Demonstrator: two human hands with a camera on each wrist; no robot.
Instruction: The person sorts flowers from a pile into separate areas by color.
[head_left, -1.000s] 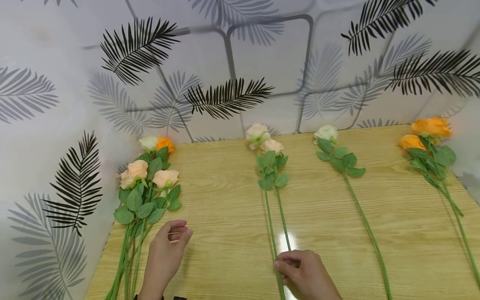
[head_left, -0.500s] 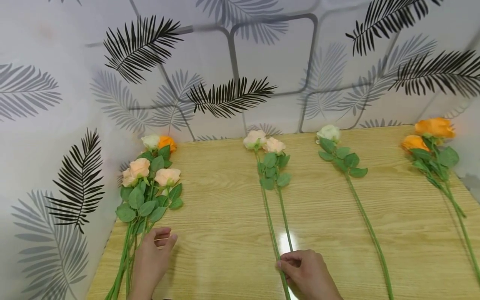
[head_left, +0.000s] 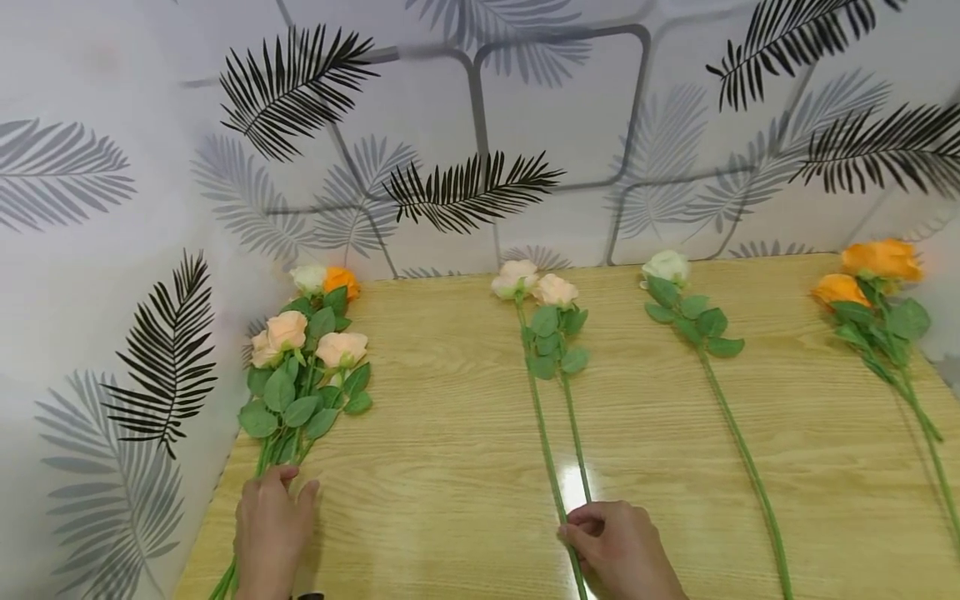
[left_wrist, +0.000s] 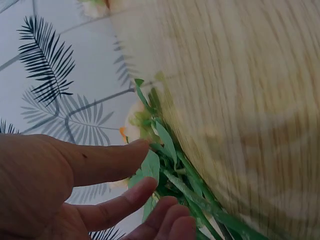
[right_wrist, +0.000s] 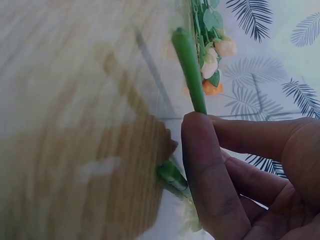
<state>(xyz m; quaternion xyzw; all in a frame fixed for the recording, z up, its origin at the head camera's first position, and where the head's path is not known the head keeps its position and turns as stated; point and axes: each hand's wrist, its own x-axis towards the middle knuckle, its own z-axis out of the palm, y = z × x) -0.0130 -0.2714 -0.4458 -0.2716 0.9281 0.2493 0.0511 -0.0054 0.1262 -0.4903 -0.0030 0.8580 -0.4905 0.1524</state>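
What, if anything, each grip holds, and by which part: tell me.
The right grip pinches the paler pink rose of the middle pair by its stem, near the lower end. The left grip, near the bundled stems, holds nothing.

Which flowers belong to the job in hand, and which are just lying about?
Likely in the job:
Pale pink, long-stemmed rose, pinched by the right hand
Peach, long-stemmed rose beside it
Mixed bunch of white, peach and orange roses, at the left hand

Apparently just lying about, untouched:
White, green-leaved rose
Two orange, full-petalled roses
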